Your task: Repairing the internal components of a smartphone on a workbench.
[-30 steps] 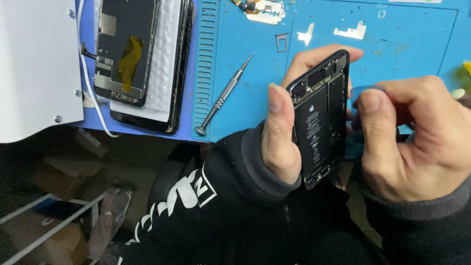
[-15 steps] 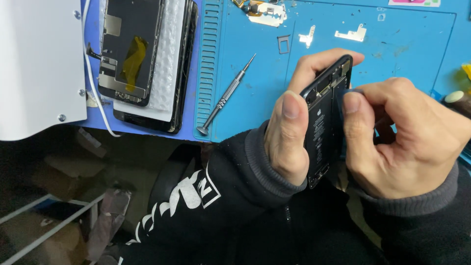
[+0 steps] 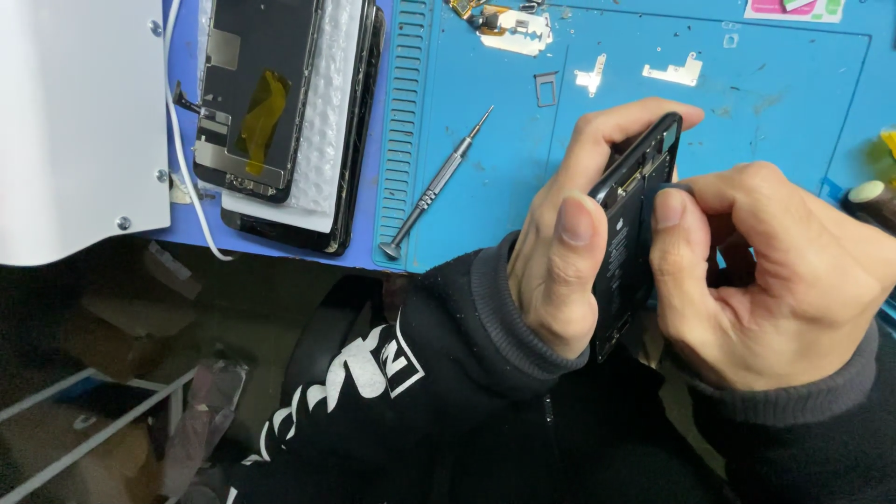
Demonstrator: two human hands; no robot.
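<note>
While left hand [image 3: 560, 271] grips opened phone [image 3: 627, 243], right hand [image 3: 775, 280] pinches its edge

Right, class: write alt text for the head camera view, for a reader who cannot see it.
Two hands, left hand and right hand, hold an opened black phone body on edge above a blue repair mat. On the mat lie a small screwdriver, loose metal brackets and, further left, detached phone screens.
</note>
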